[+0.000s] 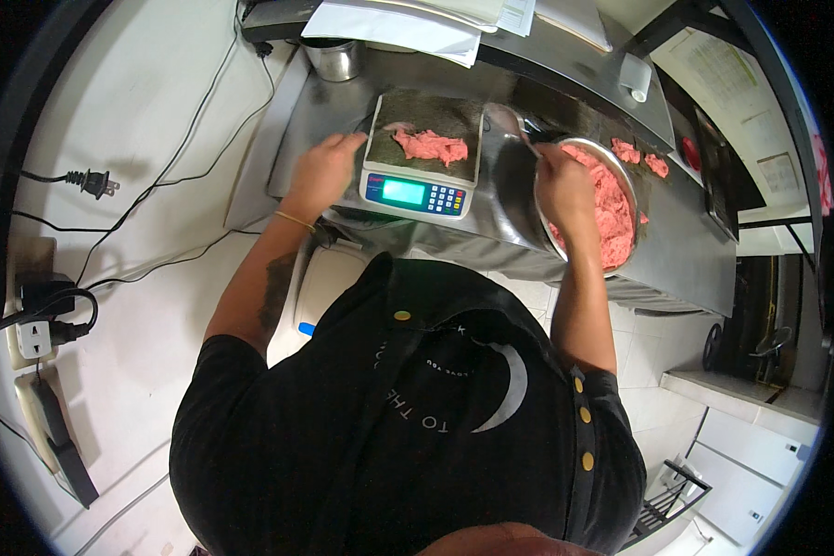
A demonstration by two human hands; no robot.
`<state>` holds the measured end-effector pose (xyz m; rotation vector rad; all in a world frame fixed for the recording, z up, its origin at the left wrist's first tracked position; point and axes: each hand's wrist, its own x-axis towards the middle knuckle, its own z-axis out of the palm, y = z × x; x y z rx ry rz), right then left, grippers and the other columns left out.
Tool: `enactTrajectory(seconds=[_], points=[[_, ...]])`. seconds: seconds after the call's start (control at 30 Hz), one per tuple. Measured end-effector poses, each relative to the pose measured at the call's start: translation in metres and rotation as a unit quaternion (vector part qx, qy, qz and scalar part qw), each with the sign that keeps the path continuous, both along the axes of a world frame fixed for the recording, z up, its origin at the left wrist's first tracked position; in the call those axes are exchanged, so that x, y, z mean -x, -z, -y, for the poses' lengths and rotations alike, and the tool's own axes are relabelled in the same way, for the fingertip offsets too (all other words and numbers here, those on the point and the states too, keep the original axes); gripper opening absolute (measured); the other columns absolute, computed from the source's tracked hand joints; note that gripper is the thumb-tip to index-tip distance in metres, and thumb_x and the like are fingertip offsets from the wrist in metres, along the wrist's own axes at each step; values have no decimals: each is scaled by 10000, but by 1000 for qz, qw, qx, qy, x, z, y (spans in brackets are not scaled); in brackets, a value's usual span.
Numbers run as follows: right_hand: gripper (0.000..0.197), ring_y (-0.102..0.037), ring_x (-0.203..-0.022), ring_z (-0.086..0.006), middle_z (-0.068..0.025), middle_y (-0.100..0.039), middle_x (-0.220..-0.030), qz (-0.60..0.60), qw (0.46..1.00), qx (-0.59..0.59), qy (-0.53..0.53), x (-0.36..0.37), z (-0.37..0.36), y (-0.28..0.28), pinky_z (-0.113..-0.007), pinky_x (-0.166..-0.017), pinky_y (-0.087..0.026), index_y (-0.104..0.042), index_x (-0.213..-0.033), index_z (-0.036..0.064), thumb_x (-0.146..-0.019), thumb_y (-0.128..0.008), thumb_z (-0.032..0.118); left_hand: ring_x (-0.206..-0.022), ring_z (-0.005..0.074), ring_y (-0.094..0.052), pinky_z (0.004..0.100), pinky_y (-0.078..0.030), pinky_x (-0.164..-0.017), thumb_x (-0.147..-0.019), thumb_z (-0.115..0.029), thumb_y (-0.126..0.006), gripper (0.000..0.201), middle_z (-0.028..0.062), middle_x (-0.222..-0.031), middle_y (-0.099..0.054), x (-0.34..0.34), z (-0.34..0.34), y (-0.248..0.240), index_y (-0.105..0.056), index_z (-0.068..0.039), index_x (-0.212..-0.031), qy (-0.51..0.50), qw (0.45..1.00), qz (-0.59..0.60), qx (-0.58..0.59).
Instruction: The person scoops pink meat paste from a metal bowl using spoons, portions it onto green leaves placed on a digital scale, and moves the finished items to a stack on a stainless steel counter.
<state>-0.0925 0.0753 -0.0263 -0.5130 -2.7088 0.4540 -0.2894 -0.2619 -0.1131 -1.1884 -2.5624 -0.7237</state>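
A white digital scale (417, 196) with a lit display stands on the steel counter. On its dark plate lies an irregular lump of pink ground meat (433, 146). My left hand (329, 167) is at the scale's left edge, fingers curled together. Whatever they pinch, if anything, is hidden. My right hand (565, 181) grips the handle of a metal spoon (505, 119), whose bowl points to the far left, between the scale and a round metal bowl (634, 208). More pink ground meat (610, 208) fills that bowl, directly under and beside my right hand.
Small meat pieces (656, 165) lie on the counter right of the bowl. A metal cup (333, 59) stands at the far left, near papers (394, 32) on a shelf. Cords and a loose plug (93, 183) hang along the left wall. A white lidded bin (329, 278) stands below the counter.
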Motion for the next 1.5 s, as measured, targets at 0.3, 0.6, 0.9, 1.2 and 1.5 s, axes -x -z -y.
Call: enactTrajectory(seconds=[0.3,0.6,0.9,1.2,1.5], points=[[242,-701,-994,-447,-232,-725,-1102,-27,989,-35,143,-171,-91,-3,-482,-843,-560,-741,-1178,67,-985,-597,89,-928,401,-721,494,-591,-799,-941,-62,-586,363,184,-1116,-724,-75,-76,-48,-648,-98,-1297,33,983,91,-155],[318,-697,-931,-438,-235,-702,-1065,-10,998,30,63,-212,-132,52,-472,-808,-565,-746,-1195,56,-936,-574,-8,-868,453,-717,547,-587,-759,-908,-40,-562,266,207,-996,-703,-186,-230,-26,-663,-66,-1152,180,977,100,49],[236,-667,-998,-326,-154,-705,-1061,-82,987,-82,115,-206,-119,23,-413,-867,-535,-758,-1161,50,-939,-678,44,-984,414,-692,496,-568,-851,-931,-106,-646,365,203,-1130,-667,-206,-203,-15,-658,-90,-1296,123,983,97,-93],[159,-678,-988,-386,-151,-732,-1035,-85,965,74,-236,-79,52,47,-478,-865,-568,-722,-1065,58,-907,-710,51,-829,148,-658,295,-545,-739,-991,-164,-714,320,77,-1091,-693,-155,-1,99,-644,-55,-1284,-111,881,298,-350],[316,-610,-1090,-329,-133,-653,-1118,35,901,-70,-427,16,192,124,-444,-922,-509,-699,-1175,71,-905,-613,211,-875,171,-700,285,-551,-727,-1055,-298,-651,314,50,-1025,-691,-103,65,100,-626,-86,-1285,-185,585,611,-501]])
